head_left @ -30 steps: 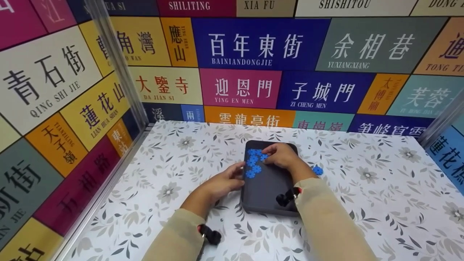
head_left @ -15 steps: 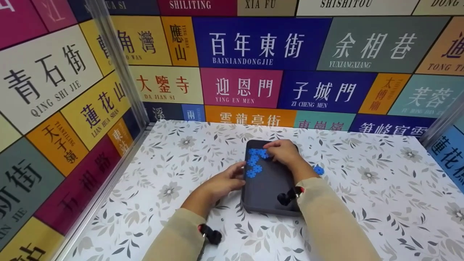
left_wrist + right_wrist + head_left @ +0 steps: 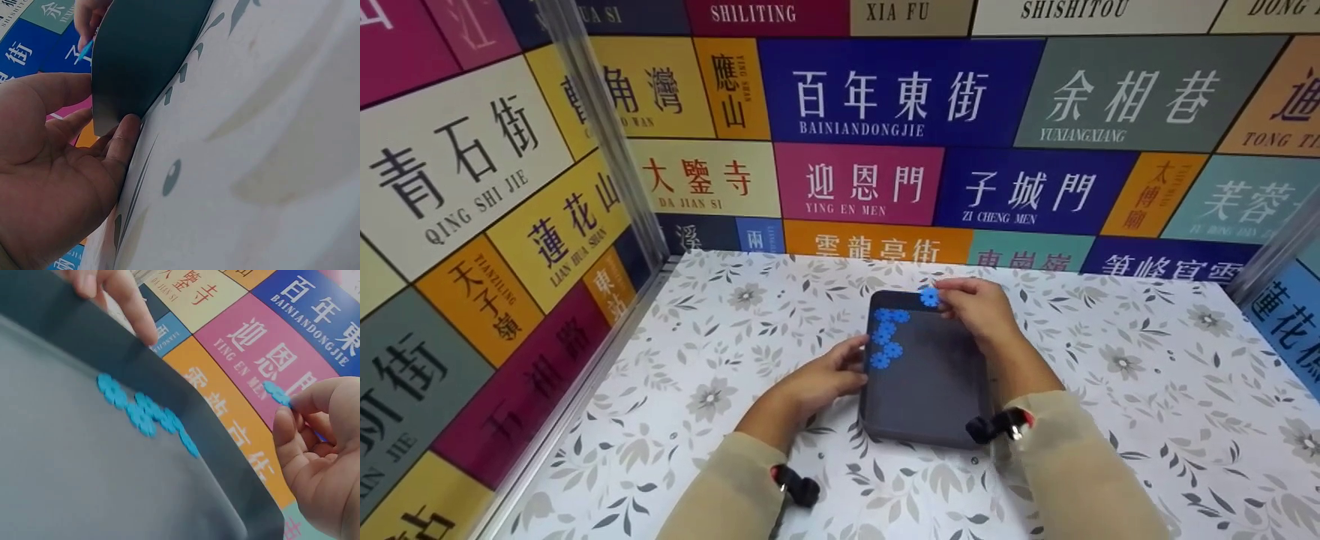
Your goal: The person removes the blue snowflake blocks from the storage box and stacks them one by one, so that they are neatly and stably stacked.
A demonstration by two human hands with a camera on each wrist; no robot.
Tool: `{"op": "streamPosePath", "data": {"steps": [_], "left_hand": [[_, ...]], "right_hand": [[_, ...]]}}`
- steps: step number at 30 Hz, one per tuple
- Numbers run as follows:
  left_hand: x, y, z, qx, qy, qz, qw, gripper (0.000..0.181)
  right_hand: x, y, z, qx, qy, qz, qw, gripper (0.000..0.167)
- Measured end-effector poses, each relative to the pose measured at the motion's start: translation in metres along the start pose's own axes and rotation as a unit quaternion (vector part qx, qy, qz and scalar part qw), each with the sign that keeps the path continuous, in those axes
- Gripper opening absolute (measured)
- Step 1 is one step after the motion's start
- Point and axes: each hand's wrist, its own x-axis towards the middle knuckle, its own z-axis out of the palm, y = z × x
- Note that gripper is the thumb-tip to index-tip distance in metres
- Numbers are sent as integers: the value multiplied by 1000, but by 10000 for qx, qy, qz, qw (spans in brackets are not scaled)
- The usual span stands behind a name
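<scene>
Head view: looks to me like a placing step, mid-carry. The right hand [image 3: 976, 309] has 1 blue flower [image 3: 929, 297] pinched in its fingers, up by the tray's [image 3: 926, 394] far rim. The other flowers [image 3: 887, 329] sit in a zigzag inside the tray, along its left side and far left corner. Left hand [image 3: 819, 377] is at the tray's left wall, fingers a bit apart. My guess is the next move calls for lowering the flower into the tray near that bunch.

Left wrist view: thumb and fingers touch the tray's side, spread, probably just steadying it. The flower shows edge-on past the tray.

Right wrist view: flower is clamped at the fingertips, sticking out toward the tray and not touching it. Can't tell if it's right over the rim.
</scene>
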Motion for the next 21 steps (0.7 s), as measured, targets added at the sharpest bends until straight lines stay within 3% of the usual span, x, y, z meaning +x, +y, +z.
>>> {"op": "streamPosePath", "data": {"steps": [5, 11, 17, 21], "left_hand": [[1, -1, 0, -89, -27, 93, 9999, 78], [1, 0, 1, -88, 7, 78, 9999, 77], [1, -1, 3, -115, 9, 210, 9997, 77], [1, -1, 3, -122, 51, 146, 9998, 78]], "right_hand": [[-17, 10, -29, 491, 370, 209, 9979, 39], [-33, 17, -65, 918, 357, 436, 9942, 41], [-42, 32, -99, 793, 324, 286, 9959, 32], [-42, 47, -115, 507, 381, 435, 9970, 33]]}}
